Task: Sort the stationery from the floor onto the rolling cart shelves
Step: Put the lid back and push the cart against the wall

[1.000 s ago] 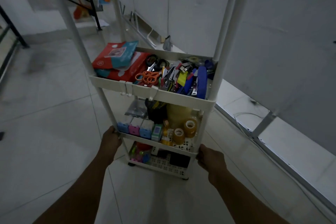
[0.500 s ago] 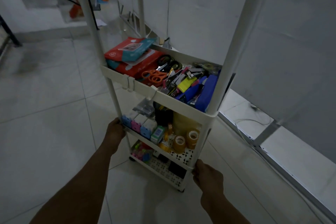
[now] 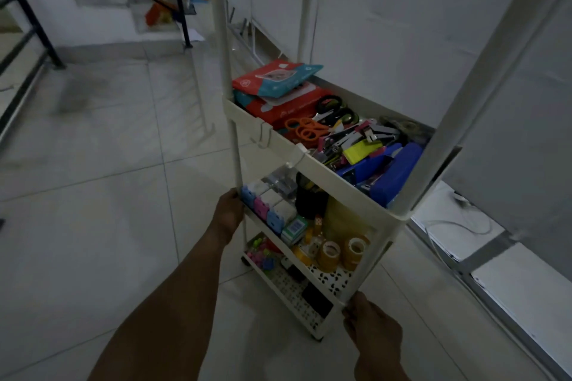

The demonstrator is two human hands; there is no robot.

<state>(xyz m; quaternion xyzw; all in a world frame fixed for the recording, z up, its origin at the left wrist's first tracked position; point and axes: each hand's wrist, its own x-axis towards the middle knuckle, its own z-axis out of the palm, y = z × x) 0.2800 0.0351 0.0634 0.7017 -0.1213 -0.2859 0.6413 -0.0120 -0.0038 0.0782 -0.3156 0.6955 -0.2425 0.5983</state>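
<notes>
The left hand [image 3: 228, 214] grips the cart [image 3: 332, 185] post at the middle shelf's left corner; the right hand [image 3: 371, 326] grips the right post.

Two bare forearms, no sleeves; left grip [image 3: 227, 213], right grip [image 3: 371, 323] bare, ungloved.

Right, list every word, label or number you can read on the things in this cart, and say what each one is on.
None can be read.
Red and teal flat packet on the top shelf: has a printed picture and a round mark, too blurred to read.
Red cardboard box beneath it: small white logo, illegible.
Small green and white box on the middle shelf: label print too small to read.
Tan tape rolls: no visible text.
</notes>
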